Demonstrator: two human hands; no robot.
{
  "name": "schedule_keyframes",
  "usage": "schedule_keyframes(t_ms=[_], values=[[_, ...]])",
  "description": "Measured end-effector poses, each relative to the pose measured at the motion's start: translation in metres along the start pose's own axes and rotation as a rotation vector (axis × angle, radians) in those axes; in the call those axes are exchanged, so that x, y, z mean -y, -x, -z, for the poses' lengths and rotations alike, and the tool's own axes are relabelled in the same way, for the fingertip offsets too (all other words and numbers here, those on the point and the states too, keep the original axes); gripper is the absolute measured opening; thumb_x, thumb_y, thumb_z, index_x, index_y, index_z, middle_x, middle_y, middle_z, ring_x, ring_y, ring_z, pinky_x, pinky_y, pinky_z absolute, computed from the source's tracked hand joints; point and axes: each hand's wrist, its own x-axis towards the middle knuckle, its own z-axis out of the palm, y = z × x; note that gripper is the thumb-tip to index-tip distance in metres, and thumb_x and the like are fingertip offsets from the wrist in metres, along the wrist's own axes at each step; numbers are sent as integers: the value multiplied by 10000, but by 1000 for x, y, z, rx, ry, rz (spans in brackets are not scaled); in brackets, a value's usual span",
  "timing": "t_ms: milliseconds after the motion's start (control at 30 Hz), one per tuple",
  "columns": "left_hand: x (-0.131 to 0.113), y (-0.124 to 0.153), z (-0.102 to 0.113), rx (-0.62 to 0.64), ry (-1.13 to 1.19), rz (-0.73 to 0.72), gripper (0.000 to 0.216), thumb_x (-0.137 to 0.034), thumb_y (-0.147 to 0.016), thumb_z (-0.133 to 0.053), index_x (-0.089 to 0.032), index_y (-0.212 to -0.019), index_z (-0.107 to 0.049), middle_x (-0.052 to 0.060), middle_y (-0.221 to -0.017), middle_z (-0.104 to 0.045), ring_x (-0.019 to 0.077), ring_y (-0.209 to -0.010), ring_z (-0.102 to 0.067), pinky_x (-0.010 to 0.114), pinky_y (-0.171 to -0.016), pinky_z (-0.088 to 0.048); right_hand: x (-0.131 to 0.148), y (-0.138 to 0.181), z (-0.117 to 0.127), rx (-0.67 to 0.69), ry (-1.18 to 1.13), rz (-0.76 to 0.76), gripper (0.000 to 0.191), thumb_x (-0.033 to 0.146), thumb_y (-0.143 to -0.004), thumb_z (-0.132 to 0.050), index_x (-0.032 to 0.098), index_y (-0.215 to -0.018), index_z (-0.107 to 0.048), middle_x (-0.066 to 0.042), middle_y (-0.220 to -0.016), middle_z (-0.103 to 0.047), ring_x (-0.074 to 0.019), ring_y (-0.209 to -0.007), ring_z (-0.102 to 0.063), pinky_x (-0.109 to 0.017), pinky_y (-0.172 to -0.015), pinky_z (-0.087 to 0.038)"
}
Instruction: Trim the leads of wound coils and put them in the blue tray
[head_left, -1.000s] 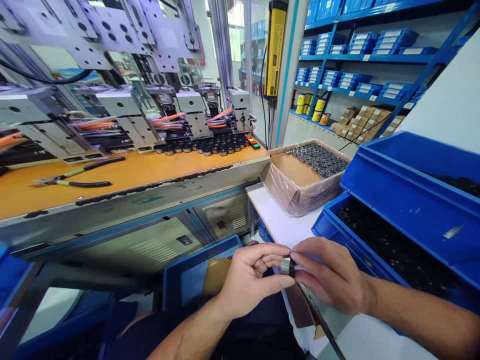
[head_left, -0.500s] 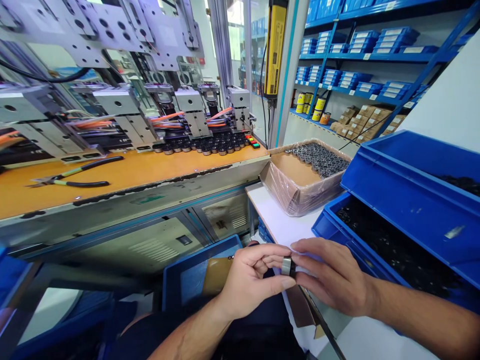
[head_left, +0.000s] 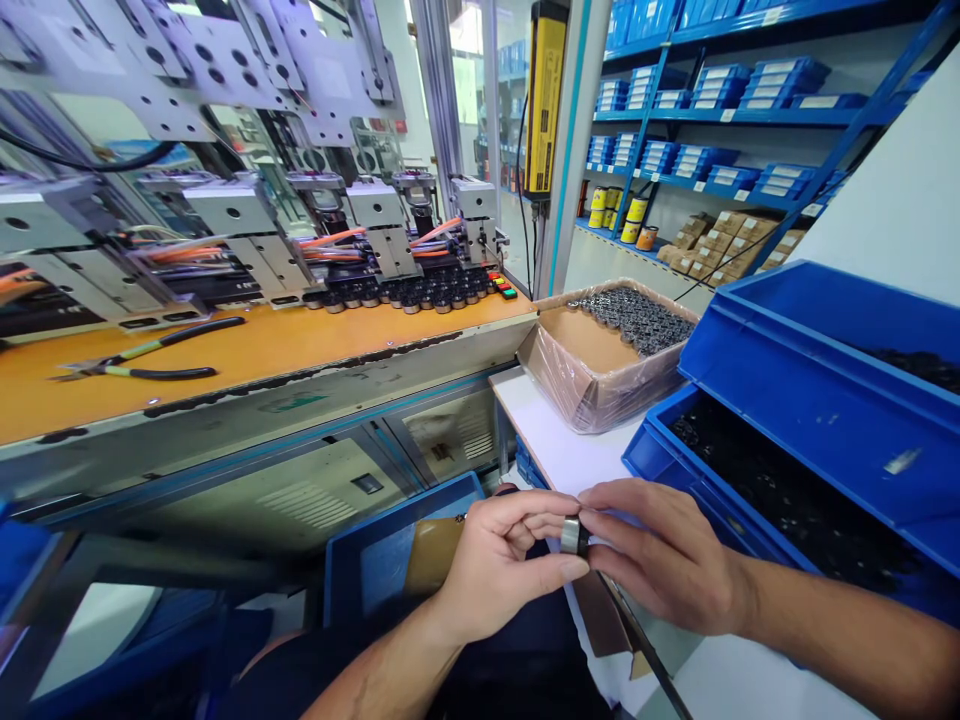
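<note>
Both hands, left (head_left: 495, 570) and right (head_left: 664, 555), pinch a small ring (head_left: 574, 537): likely stiff, light, slippery; hold its rim.

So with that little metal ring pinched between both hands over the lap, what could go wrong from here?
1. The small metal ring is held only by the fingertips of the left hand and right hand, off the white table; a slip would likely send it to the floor or into the blue tray below.
2. The blue bin of dark parts sits just beside the right hand; a dropped ring could be lost among them.
</note>
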Motion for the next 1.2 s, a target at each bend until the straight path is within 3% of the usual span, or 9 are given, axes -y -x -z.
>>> schedule_keyframes(t_ms=[400, 800, 1200], values=[[0, 0, -2, 5, 21, -1, 393, -42, -601, -853, -199, -956, -788, 66, -894, -794, 153, -821, -745, 209, -789, -587, 0, -1, 0, -19, 10, 30, 162, 96, -901, -609, 46, -1054, -633, -158, -1020, -671, -199, -1009, -656, -301, -807, -591], [-6, 0, 1, 12, 20, 191, 389, -177, -576, -907, -171, -947, -788, 70, -797, -795, 197, -749, -756, 274, -717, -622, -1, 2, 2, 22, 95, 96, 193, 143, -902, -646, 24, -1053, -662, -171, -1017, -663, -240, -950, -639, -351, -716, -587], [-7, -2, -2, 28, 136, 283, 353, -146, -563, -905, -145, -899, -795, 64, -766, -789, 175, -710, -746, 261, -725, -610, 0, -2, 2, 56, 112, 143, 171, 122, -903, -606, 10, -1020, -659, -116, -835, -653, -208, -779, -637, -339, -622, -579]])
